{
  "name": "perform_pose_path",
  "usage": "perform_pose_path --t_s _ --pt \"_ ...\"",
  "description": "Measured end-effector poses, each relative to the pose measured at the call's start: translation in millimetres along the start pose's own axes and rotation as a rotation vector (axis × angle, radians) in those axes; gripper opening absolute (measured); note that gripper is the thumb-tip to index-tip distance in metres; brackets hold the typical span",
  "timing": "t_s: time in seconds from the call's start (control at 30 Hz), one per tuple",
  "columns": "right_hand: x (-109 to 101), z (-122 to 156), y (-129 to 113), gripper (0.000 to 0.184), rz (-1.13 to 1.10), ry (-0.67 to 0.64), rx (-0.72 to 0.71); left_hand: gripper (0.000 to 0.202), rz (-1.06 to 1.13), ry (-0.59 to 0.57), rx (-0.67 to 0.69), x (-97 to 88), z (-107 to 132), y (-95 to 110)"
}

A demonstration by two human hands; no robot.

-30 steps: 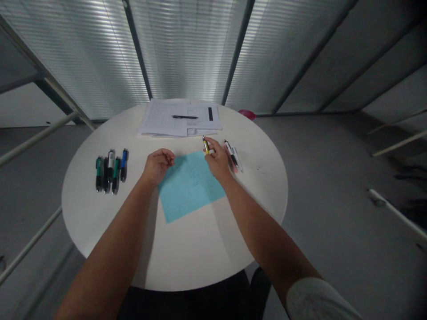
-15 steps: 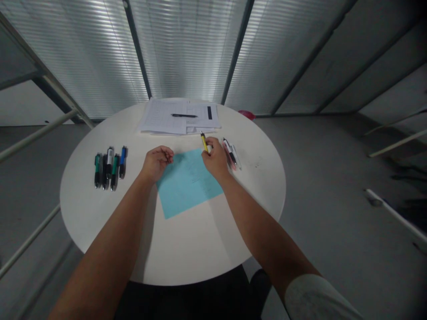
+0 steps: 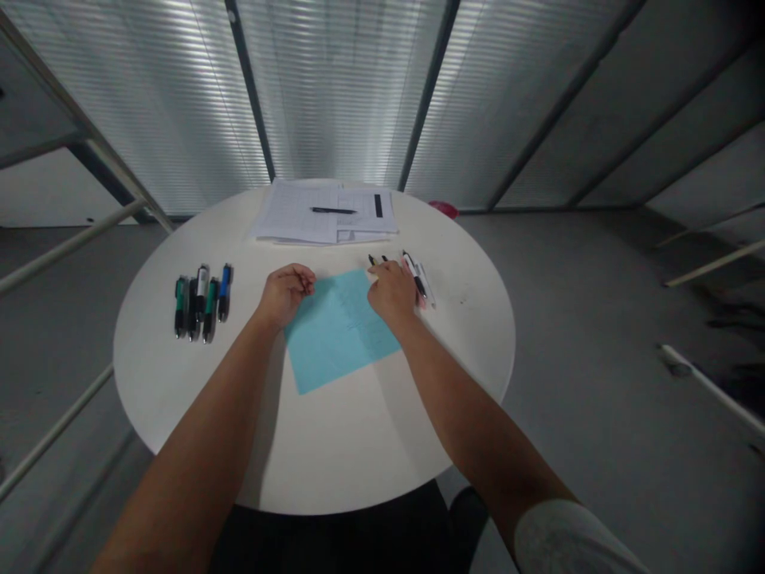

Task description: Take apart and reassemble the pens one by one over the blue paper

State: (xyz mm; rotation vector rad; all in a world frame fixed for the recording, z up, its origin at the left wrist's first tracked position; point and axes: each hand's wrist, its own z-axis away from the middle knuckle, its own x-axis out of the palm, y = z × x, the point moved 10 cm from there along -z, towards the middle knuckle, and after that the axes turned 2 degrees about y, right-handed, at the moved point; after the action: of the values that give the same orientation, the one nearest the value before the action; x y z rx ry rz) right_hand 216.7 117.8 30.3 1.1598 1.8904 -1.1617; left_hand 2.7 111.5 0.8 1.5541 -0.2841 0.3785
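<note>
A light blue sheet of paper [image 3: 335, 331] lies in the middle of a round white table [image 3: 311, 446]. My left hand [image 3: 285, 292] rests curled in a loose fist on the sheet's left corner, and nothing shows in it. My right hand [image 3: 391, 292] lies on the sheet's right corner, fingers closed round a yellow pen [image 3: 374, 261] laid low, only its dark tip showing past the fingers. A few more pens [image 3: 418, 279] lie just right of that hand.
Several pens [image 3: 202, 301] with green, black and blue barrels lie in a row at the table's left. A stack of white printed papers [image 3: 326, 214] with a black pen [image 3: 332, 210] on top sits at the far edge. A red object [image 3: 443, 208] peeks behind the table.
My right hand has lowered the yellow pen from pointing up to lying nearly flat near the table. The left hand has stayed in place.
</note>
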Motion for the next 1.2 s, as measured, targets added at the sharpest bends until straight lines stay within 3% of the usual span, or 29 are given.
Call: perform_pose_path --t_s 0.33,0.5,0.6,0.67,0.87,1.2 --pt "-12 2 8 0.037 0.024 0.083 0.063 0.022 -0.017 -0.012 0.022 0.8 -2 1" --pt "-15 -1 -14 0.040 -0.098 0.093 -0.106 0.021 -0.027 -0.034 0.031 1.4 -4 0" --pt "-1 2 -34 0.038 -0.286 -0.033 -0.278 0.022 -0.036 -0.037 0.040 1.5 -4 1" --pt "9 3 -40 0.036 -0.378 -0.120 -0.316 0.022 -0.040 -0.033 0.047 1.5 -4 2" --pt "15 -3 -27 0.037 -0.485 -0.131 -0.188 0.022 -0.036 -0.019 0.033 1.5 -3 0" --pt "13 -8 -5 0.030 -0.186 -0.067 -0.080 0.020 -0.044 -0.017 0.046 2.3 -3 2"
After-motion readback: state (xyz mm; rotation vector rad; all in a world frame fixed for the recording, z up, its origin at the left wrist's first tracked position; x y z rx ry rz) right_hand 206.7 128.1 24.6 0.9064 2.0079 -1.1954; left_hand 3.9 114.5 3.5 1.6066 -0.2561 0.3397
